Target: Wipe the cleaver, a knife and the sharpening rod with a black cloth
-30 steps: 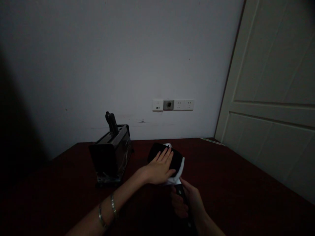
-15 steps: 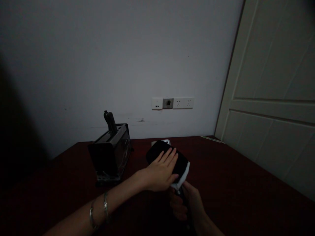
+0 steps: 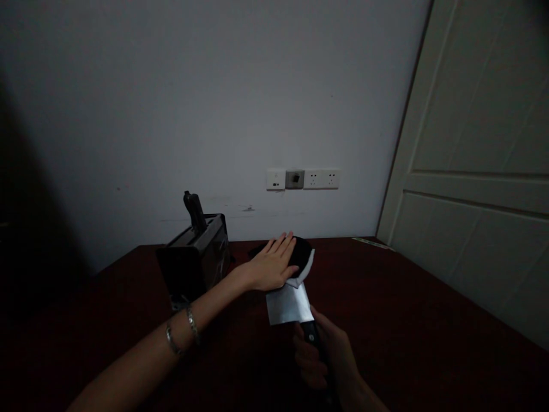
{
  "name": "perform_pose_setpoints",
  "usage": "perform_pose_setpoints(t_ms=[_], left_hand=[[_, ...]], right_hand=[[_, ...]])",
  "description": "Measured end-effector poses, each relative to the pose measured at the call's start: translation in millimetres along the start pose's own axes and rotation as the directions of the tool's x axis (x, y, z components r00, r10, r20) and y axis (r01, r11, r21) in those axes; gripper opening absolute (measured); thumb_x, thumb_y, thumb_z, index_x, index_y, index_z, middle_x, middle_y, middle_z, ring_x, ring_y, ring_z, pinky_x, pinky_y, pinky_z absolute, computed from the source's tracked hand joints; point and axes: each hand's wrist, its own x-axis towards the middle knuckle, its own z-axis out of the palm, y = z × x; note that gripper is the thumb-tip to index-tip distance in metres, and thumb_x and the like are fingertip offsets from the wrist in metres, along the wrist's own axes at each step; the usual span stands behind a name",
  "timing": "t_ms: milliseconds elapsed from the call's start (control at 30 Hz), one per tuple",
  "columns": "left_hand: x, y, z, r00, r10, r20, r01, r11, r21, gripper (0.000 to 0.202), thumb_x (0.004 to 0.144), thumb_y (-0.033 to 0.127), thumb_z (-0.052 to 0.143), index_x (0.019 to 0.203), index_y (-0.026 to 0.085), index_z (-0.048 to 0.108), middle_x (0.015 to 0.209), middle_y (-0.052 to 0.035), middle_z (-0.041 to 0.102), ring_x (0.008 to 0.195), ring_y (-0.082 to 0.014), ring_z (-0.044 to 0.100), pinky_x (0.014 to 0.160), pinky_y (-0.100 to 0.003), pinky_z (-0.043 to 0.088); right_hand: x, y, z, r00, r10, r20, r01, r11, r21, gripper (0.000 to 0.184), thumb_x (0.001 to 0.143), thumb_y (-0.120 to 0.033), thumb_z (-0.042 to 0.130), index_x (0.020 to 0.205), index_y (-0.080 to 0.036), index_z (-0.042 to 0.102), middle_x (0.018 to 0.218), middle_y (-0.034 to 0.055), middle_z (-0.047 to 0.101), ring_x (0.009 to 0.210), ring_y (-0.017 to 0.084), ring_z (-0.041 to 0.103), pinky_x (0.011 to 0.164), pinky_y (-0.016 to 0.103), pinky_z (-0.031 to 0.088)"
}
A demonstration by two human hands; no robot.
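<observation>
With its fingers curled round the black handle, my right hand grips a cleaver. The lower part of its broad, shiny blade is bare and points up and away from me. A black cloth with a white edge covers the blade's far end. My left hand lies flat on top of this cloth, fingers stretched out and the thumb apart. What lies under the cloth is hidden.
A dark knife block stands on the left of the dark red table, a black-handled knife upright in its top. Wall sockets are behind. A pale panelled door stands at the right.
My left hand and the black cloth have slid away from me along the blade, towards its far end. The part near the handle, covered before, now shows. My right hand has barely moved.
</observation>
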Motion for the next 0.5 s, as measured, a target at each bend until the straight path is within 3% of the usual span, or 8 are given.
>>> perform_pose_setpoints(t_ms=[200, 300, 400, 500], left_hand=[[-22, 29, 11.4, 0.998, 0.068, 0.013, -0.068, 0.998, -0.008, 0.066, 0.092, 0.042, 0.025, 0.142, 0.005, 0.004, 0.148, -0.0135, -0.007, 0.135, -0.0228, -0.011, 0.111, -0.041, 0.005], [-31, 39, 20.8, 0.992, 0.117, -0.052, -0.118, 0.993, -0.015, 0.067, 0.092, 0.043, 0.025, 0.142, 0.006, 0.003, 0.149, -0.0130, -0.005, 0.136, -0.0228, -0.011, 0.111, -0.041, 0.007], [-34, 40, 26.9, 0.988, 0.115, -0.100, -0.117, 0.993, -0.010, 0.066, 0.092, 0.044, 0.023, 0.142, 0.006, 0.004, 0.149, -0.0126, -0.003, 0.136, -0.0227, -0.010, 0.111, -0.041, 0.008], [-30, 31, 28.4, 0.994, 0.077, -0.075, -0.077, 0.997, -0.001, 0.066, 0.092, 0.045, 0.023, 0.142, 0.006, 0.005, 0.149, -0.0127, -0.003, 0.136, -0.0227, -0.009, 0.111, -0.042, 0.008]], right_hand=[[0, -6, -8, 0.999, 0.001, 0.032, 0.001, 0.998, -0.055, 0.035, 0.067, -0.049, 0.058, 0.058, -0.015, 0.054, 0.038, -0.0070, 0.040, 0.026, 0.004, 0.024, 0.027, 0.017, 0.022], [3, -11, -14, 0.997, 0.026, 0.079, -0.015, 0.991, -0.133, 0.044, 0.068, -0.054, 0.053, 0.048, -0.015, 0.049, 0.034, -0.0066, 0.035, 0.025, 0.004, 0.025, 0.027, 0.017, 0.020], [7, -13, -19, 0.993, 0.052, 0.104, -0.033, 0.983, -0.180, 0.049, 0.069, -0.058, 0.049, 0.044, -0.017, 0.046, 0.031, -0.0066, 0.032, 0.024, 0.004, 0.024, 0.027, 0.018, 0.019], [13, -12, -22, 0.993, 0.037, 0.113, -0.022, 0.991, -0.131, 0.043, 0.068, -0.054, 0.052, 0.049, -0.016, 0.049, 0.033, -0.0076, 0.034, 0.024, 0.003, 0.020, 0.026, 0.017, 0.019]])
